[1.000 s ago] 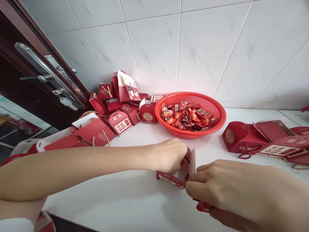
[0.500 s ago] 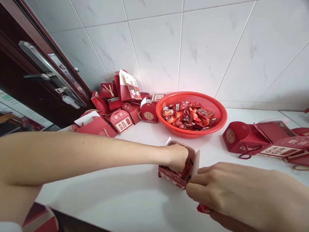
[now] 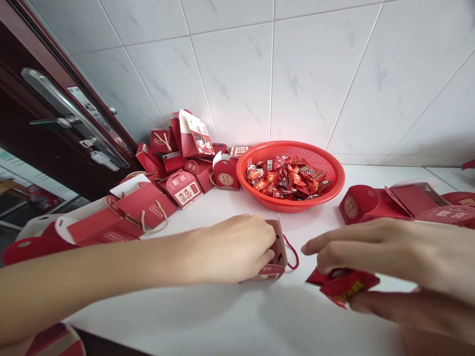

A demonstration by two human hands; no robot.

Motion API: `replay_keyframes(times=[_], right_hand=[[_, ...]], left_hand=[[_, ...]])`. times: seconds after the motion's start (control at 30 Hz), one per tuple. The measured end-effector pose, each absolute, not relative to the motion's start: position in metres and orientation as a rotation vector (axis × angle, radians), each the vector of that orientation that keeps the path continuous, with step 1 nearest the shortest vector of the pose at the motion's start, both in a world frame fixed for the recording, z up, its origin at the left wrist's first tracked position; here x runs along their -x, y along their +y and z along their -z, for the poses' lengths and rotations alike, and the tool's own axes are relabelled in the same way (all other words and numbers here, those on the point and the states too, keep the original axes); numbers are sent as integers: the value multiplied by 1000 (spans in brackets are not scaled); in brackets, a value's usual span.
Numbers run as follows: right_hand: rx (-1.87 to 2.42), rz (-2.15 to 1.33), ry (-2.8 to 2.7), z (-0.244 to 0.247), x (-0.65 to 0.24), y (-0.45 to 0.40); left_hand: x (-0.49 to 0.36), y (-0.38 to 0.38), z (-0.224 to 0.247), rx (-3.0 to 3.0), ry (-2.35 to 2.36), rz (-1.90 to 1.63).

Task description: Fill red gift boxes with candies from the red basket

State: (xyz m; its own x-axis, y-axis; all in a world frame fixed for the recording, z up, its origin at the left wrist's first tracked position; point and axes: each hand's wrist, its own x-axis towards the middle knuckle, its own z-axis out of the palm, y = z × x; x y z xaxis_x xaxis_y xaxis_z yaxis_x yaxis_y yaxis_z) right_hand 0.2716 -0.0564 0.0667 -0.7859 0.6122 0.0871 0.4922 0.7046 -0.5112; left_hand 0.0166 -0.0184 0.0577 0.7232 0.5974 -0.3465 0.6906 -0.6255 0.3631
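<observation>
A small red gift box (image 3: 272, 271) with a red cord handle stands open on the white counter. My left hand (image 3: 232, 247) is over its left side, fingers bent and closed at that wall, tips reaching inside. What lies in the box is mostly hidden by this hand. To the right, just above the counter and apart from the box, my right hand (image 3: 393, 262) pinches red wrapped candies (image 3: 347, 286) between fingers and thumb. Behind the box, a red plastic basket (image 3: 293, 203) holds many red-wrapped sweets (image 3: 289, 178).
Several red gift boxes (image 3: 185, 190) are piled at the left, some with rope handles. More red boxes (image 3: 365, 205) stand at the right. A tiled wall (image 3: 230, 74) runs behind the counter, and a dark door with a metal handle (image 3: 63, 106) is at far left.
My right hand has moved off the box's right flap, and its red candies now show more fully. My left hand has shifted left from inside the box to its left side.
</observation>
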Motion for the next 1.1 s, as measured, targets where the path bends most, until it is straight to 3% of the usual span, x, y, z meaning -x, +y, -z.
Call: replay_keyframes(times=[0.13, 0.3, 0.57, 0.7, 0.87, 1.1], right_hand=[[741, -910, -2515, -78, -267, -32], [783, -997, -2114, -60, -241, -5], [829, -989, -1868, -46, -229, 1], [816, -892, -1906, -55, -237, -5], [547, -1026, -2438, -53, -230, -14], [497, -959, -2848, -37, -215, -19]], left_hand=[[-3, -32, -55, -2479, 1066, -79], [5, -19, -53, -1934, 1020, -538], [12, 1, -49, -1924, 1098, -807], [26, 8, -63, -2189, 1144, -538], [20, 0, -74, -2527, 879, 13], [-15, -6, -63, -2557, 838, 722]])
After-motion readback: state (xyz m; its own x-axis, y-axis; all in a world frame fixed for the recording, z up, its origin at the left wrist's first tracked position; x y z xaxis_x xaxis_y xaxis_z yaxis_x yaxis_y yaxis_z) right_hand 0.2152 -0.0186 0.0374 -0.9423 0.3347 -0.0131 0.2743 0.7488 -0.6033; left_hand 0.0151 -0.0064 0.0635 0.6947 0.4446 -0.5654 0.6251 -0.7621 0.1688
